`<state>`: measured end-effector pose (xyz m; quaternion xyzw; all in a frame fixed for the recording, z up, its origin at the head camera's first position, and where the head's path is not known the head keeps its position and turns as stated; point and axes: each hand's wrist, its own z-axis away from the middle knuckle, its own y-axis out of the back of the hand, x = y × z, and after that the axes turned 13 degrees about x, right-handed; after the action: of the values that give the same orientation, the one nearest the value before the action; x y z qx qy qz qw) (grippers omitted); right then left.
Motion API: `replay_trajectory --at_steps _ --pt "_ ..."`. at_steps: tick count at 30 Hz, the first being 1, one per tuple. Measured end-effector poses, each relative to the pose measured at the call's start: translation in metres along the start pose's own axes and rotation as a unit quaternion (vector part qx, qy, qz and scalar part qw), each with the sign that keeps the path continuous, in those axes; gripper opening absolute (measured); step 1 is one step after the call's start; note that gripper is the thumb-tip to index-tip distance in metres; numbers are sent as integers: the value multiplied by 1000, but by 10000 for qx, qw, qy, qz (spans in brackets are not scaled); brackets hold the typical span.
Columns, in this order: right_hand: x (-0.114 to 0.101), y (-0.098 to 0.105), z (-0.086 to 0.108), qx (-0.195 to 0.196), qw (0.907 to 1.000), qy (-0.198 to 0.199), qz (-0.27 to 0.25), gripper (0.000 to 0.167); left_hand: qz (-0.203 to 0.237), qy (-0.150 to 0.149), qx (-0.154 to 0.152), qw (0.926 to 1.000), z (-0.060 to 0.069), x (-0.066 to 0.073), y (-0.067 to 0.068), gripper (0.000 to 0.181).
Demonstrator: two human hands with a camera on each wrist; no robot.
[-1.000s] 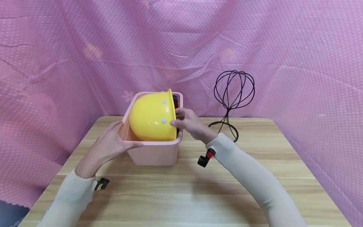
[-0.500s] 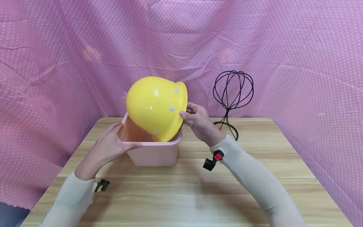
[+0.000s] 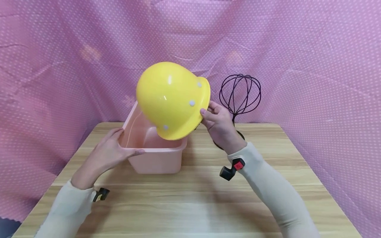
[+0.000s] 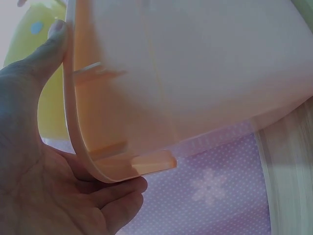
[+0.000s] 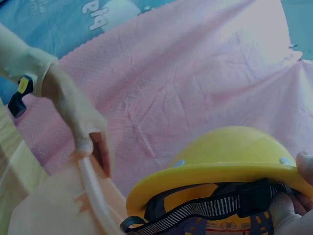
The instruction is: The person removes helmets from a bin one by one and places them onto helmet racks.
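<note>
A yellow hard hat [image 3: 166,99] with white rivets hangs tilted above the pink plastic bin [image 3: 156,162], its brim facing right. My right hand [image 3: 221,127] pinches that brim, thumb on the outside and fingers underneath. Inside the hat, the right wrist view shows a black-and-white strap [image 5: 210,208] and a dark inner harness. My left hand [image 3: 104,153] grips the bin's near left corner. In the left wrist view, the left thumb [image 4: 57,36] lies along the rim and the fingers curl below it. The hat hides the bin's far side.
A black wire stand [image 3: 240,92] with a globe-shaped cage stands at the back right, its base partly behind the right hand. The wooden table [image 3: 190,205] meets a pink dotted curtain [image 3: 297,66] at the back and sides.
The right hand has lifted the hard hat up and to the right out of the bin, and the hat has tilted brim-down. The left hand has kept its hold on the bin.
</note>
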<state>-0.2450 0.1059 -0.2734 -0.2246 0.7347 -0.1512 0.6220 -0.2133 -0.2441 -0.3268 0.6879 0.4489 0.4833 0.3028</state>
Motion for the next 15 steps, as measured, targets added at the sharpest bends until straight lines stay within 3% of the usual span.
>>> replay_trajectory --at_steps 6,15 --pt "-16 6 1 -62 9991 308 -292 25 31 -2 24 10000 0 1 -2 129" --pt "-39 18 -3 166 9940 678 -840 27 7 -88 118 9999 2 1 -3 127"
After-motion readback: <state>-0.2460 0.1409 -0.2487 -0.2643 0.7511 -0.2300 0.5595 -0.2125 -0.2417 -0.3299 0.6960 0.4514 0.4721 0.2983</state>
